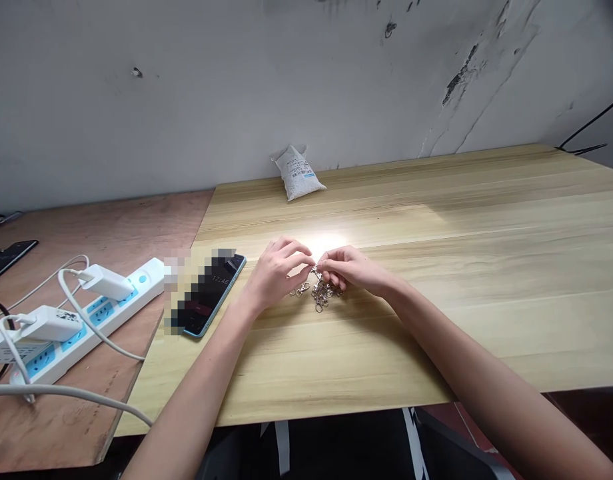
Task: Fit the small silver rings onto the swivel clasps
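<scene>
My left hand and my right hand meet over the middle of the table. Between their pinched fingertips is a small metal lobster clasp, mostly covered by the fingers. Right below lies a little heap of silvery lobster clasps with rings, partly under my right fingers. One loose clasp rests just left of the heap, beneath my left fingers.
A phone lies left of my left hand. Farther left, a white power strip carries chargers and cables on a brown board. A plastic packet leans near the wall at the back of the wooden table.
</scene>
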Available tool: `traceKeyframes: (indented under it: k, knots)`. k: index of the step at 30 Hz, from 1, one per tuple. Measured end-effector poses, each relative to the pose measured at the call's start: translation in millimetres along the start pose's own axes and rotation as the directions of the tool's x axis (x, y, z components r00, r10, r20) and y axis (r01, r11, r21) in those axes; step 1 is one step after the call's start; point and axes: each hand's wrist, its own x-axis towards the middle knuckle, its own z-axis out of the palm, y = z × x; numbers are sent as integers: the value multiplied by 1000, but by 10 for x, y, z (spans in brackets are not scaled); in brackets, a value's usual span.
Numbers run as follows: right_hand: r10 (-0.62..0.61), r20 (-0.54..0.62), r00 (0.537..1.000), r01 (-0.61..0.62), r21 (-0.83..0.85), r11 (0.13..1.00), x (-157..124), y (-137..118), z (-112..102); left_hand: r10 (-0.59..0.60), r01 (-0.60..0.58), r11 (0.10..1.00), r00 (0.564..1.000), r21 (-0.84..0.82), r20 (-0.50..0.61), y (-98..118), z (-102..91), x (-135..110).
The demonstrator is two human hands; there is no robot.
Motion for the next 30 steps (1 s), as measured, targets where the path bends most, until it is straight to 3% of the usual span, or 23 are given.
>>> traceKeyframes:
  k: [9, 18, 21, 23, 25, 28, 30]
  knots:
    - [83, 28, 996, -85, 62, 994, -16, -33, 15, 62, -62, 997, 998, 47, 3, 0, 13, -16]
    - [83, 56, 995, -84, 17, 996, -29, -9, 9, 105, -105, 990, 994, 99, 2, 65, 21, -17]
    - [55, -90, 994, -57, -18, 998, -6, 0, 37, 66, -63, 988, 998, 138, -11, 67, 60, -17]
    - [-29, -238, 971, 4, -103, 995, 13, 5, 50, 45, -41, 985, 999, 165, -21, 61, 94, -22]
    - [-129, -306, 943, 68, -203, 977, 23, 2, 51, 45, -41, 984, 999, 172, -23, 54, 120, -27]
    - [-162, -270, 949, 97, -238, 966, 7, -29, 39, 38, -30, 987, 998, 156, -48, 51, 123, -28]
    - [-137, -177, 975, 99, -205, 974, -18, -63, 35, 4, 7, 991, 997, 137, -81, 58, 102, -23]
